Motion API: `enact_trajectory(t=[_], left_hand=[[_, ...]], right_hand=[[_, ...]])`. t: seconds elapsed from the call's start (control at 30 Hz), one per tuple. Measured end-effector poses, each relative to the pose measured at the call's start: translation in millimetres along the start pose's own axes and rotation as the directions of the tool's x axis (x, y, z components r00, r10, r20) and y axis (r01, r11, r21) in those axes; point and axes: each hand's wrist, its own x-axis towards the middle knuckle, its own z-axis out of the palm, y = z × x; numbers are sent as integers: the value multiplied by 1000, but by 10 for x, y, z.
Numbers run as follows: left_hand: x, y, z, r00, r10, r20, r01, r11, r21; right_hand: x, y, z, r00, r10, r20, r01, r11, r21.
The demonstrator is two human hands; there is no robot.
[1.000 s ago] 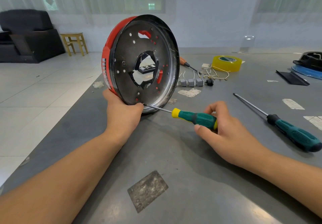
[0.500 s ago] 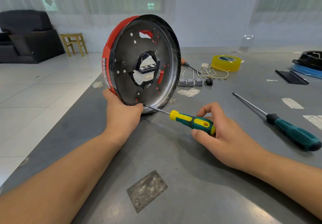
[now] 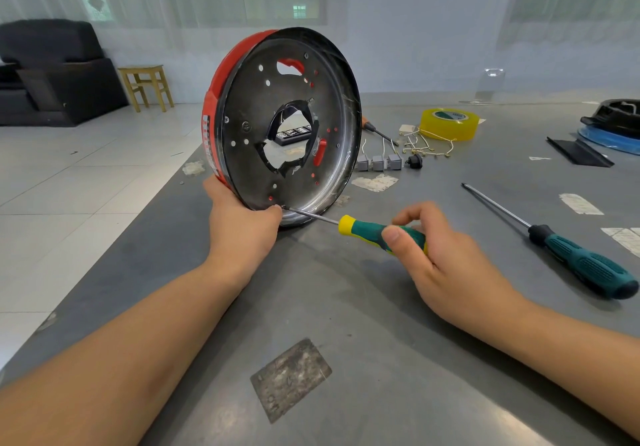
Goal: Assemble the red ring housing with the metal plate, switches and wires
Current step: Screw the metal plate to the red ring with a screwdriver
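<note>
Grey metal worktable (image 3: 346, 324), scuffed, with patches of old tape residue; white tiled floor at left, curtained windows beyond.

Black armchair (image 3: 52, 71): far left, against the wall. Wooden stool (image 3: 147, 85) just beside it.

Red ring housing (image 3: 216, 99): stands on edge near the table's left side, tilted slightly back. Metal plate (image 3: 284, 123), dark and round, sits in its open face toward the camera, with a jagged central opening and many small holes.

Left hand (image 3: 242, 227): grips the lower rim of the housing, thumb on the plate's bottom edge, fingers behind and out of sight.

Right hand (image 3: 436, 258): thumb and curled fingers pinch the handle of the small screwdriver (image 3: 367, 227), green and yellow; its tip meets the plate's lower edge beside the left thumb.

Long screwdriver (image 3: 571, 251): green handle, lying loose at right, apart from the hands.

Yellow tape roll (image 3: 449, 124): far side of the table.

Three grey switches (image 3: 379, 162): in a row behind the housing, a small black part just beside them.

Wires (image 3: 429, 145): pale loose tangle between switches and tape.
</note>
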Motion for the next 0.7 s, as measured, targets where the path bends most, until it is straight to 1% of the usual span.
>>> enact_trajectory(t=[0.07, 0.17, 0.27, 0.37, 0.43, 0.5, 0.57, 0.63, 0.7], left_hand=[[6, -2, 0, 1000, -4, -4, 4, 1000, -11], [10, -5, 0, 1000, -18, -6, 18, 999, -29], [1, -4, 6, 1000, -2, 5, 2, 1000, -13], [-12, 5, 6, 1000, 7, 11, -7, 1000, -4], [-20, 17, 6, 1000, 6, 10, -6, 1000, -1], [-28, 29, 5, 1000, 7, 10, -7, 1000, 2], [-34, 38, 1, 1000, 6, 12, -6, 1000, 0], [-36, 41, -2, 1000, 0, 11, 0, 1000, -3], [-34, 48, -7, 1000, -10, 9, 10, 1000, -10]], right_hand=[[13, 28, -7, 999, 0, 42, -1, 999, 42], [28, 78, -38, 997, -20, 80, 16, 999, 43], [33, 60, -61, 999, -32, 39, 31, 999, 8], [28, 34, -50, 999, -16, -43, 14, 1000, -26], [40, 22, -45, 998, -1, -63, -3, 998, -55], [44, 15, -42, 999, 24, -45, -27, 997, -69], [45, 23, -46, 999, 45, -10, -45, 999, -24], [43, 38, -63, 999, 32, 37, -33, 999, 43], [43, 45, -102, 997, -10, 74, 6, 999, 43]])
